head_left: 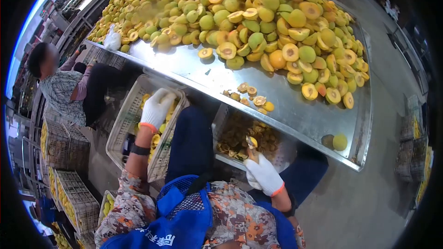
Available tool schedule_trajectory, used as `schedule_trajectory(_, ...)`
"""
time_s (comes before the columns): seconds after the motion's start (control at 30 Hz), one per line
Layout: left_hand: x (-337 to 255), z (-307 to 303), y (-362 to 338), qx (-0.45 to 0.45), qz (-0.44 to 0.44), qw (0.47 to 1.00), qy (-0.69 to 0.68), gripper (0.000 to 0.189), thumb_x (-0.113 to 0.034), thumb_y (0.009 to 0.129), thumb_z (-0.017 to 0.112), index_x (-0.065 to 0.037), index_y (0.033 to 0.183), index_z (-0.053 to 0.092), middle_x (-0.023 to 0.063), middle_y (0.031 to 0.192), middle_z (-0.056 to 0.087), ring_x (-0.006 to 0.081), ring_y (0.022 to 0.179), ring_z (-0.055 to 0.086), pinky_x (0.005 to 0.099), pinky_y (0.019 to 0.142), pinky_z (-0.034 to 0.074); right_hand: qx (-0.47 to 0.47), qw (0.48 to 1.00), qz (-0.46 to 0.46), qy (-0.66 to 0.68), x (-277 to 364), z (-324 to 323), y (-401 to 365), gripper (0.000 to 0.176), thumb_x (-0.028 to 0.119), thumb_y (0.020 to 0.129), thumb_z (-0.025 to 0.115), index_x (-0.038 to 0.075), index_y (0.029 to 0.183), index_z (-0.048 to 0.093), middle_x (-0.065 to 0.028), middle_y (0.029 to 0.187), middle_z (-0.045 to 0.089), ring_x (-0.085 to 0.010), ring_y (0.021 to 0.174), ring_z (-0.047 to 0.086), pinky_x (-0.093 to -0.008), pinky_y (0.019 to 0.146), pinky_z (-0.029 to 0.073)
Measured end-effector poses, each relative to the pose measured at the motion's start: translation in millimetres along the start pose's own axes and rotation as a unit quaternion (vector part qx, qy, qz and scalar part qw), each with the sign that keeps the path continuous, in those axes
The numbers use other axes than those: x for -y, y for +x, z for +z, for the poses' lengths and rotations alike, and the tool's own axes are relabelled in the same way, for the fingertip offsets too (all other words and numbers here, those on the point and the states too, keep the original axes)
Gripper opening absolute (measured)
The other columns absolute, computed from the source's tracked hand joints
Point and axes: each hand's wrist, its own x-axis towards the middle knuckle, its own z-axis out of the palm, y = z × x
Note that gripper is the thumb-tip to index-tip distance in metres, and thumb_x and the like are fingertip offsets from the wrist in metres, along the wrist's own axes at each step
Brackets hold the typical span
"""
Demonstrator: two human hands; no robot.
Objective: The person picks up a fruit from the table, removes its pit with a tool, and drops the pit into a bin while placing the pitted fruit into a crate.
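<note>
Right hand (263, 174): grip clenched on tool (251, 144) over pit bin (222, 120). Left hand (157, 108): in basket (121, 124) of halves, grip cannot be told. Likely best: keep tool above bin.

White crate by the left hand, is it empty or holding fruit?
Holding fruit: yellow halves show inside the white crate beneath the gloved left hand.

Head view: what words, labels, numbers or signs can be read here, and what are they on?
White characters on the blue apron: upside down and blurred, not readable.
Metal table, baskets: no text to be seen.
</note>
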Motion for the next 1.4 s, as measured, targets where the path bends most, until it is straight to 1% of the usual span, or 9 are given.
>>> schedule_trajectory(0.07,12,-13,19,0.019,0.204,0.856,0.475,0.025,-0.031,0.089,0.070,-0.011,0.104,0.071,0.0141,0.105,0.067,0.0369,0.095,0.064,0.0434,0.089,0.052,-0.015,0.999,0.003,-0.033,-9,-8,2,0.025,0.022,0.100,0.059,0.008,0.115,0.046,0.0017,0.063,0.046,-0.0086,0.043,0.042,-0.0251,0.039,0.033)
schedule_trajectory(0.33,-55,79,163,-0.049,0.243,0.879,0.407,0.048,-0.048,0.092,0.065,-0.017,0.128,0.063,0.0171,0.124,0.062,0.0389,0.118,0.057,0.0459,0.099,0.048,-0.105,0.968,-0.023,-0.225,-18,-26,21,0.028,0.026,0.098,0.060,0.002,0.110,0.051,-0.0059,0.068,0.056,-0.0166,0.050,0.057,-0.0324,0.047,0.046)
schedule_trajectory(0.4,-58,97,218,-0.058,0.222,0.854,0.467,0.057,-0.056,0.088,0.064,-0.020,0.132,0.062,0.0178,0.132,0.059,0.0414,0.123,0.055,0.0464,0.103,0.046,-0.065,0.912,-0.187,-0.359,-50,-52,39,0.032,0.030,0.097,0.062,0.001,0.107,0.052,-0.0095,0.069,0.060,-0.0192,0.055,0.061,-0.0353,0.051,0.049)
schedule_trajectory(0.67,-33,96,350,-0.048,0.084,0.915,0.392,0.088,-0.079,0.077,0.059,-0.032,0.151,0.047,0.0160,0.149,0.048,0.0393,0.139,0.045,0.0531,0.112,0.038,-0.105,0.980,0.027,-0.169,-51,-43,46,0.033,0.028,0.095,0.066,0.001,0.111,0.055,-0.0088,0.068,0.064,-0.0211,0.062,0.066,-0.0371,0.059,0.052)
schedule_trajectory(0.73,-45,96,346,-0.006,0.083,0.908,0.409,0.087,-0.074,0.079,0.064,-0.028,0.151,0.047,0.0278,0.147,0.047,0.0448,0.132,0.051,0.0446,0.110,0.043,-0.105,0.977,0.024,-0.185,-76,-55,59,0.031,0.026,0.095,0.067,0.002,0.111,0.056,-0.0101,0.068,0.063,-0.0235,0.062,0.065,-0.0378,0.059,0.052)
schedule_trajectory(0.93,-28,70,361,0.142,0.096,0.925,0.340,0.078,-0.070,0.087,0.060,-0.025,0.150,0.049,0.0164,0.144,0.057,0.0319,0.133,0.055,0.0392,0.108,0.044,-0.057,0.922,-0.152,-0.351,-85,-55,72,0.026,0.022,0.094,0.068,0.006,0.111,0.057,-0.0081,0.066,0.059,-0.0205,0.056,0.060,-0.0364,0.054,0.049)
schedule_trajectory(1.0,-25,75,318,0.140,0.094,0.952,0.254,0.078,-0.070,0.090,0.058,-0.024,0.152,0.047,0.0156,0.146,0.056,0.0307,0.134,0.054,0.0385,0.110,0.043,-0.113,0.990,0.050,-0.067,-35,-27,61,0.025,0.022,0.094,0.068,0.005,0.109,0.056,-0.0043,0.066,0.057,-0.0152,0.053,0.057,-0.0317,0.048,0.045)
schedule_trajectory(1.13,-60,96,237,0.202,0.074,0.855,0.472,0.073,-0.066,0.093,0.054,-0.028,0.155,0.043,0.0224,0.147,0.053,0.0379,0.136,0.051,0.0401,0.112,0.041,-0.100,0.993,0.040,-0.055,-36,-19,61,0.021,0.022,0.095,0.066,0.006,0.100,0.053,-0.0018,0.066,0.057,-0.0111,0.049,0.052,-0.0282,0.044,0.040)
schedule_trajectory(1.4,-65,78,167,0.324,0.220,0.851,0.349,0.060,-0.052,0.092,0.066,-0.024,0.144,0.057,0.0195,0.113,0.067,0.0350,0.106,0.066,0.0408,0.094,0.052,-0.093,0.992,0.069,-0.043,-35,-15,66,0.025,0.021,0.097,0.064,0.009,0.109,0.046,0.0016,0.061,0.047,-0.0099,0.044,0.045,-0.0277,0.040,0.035)
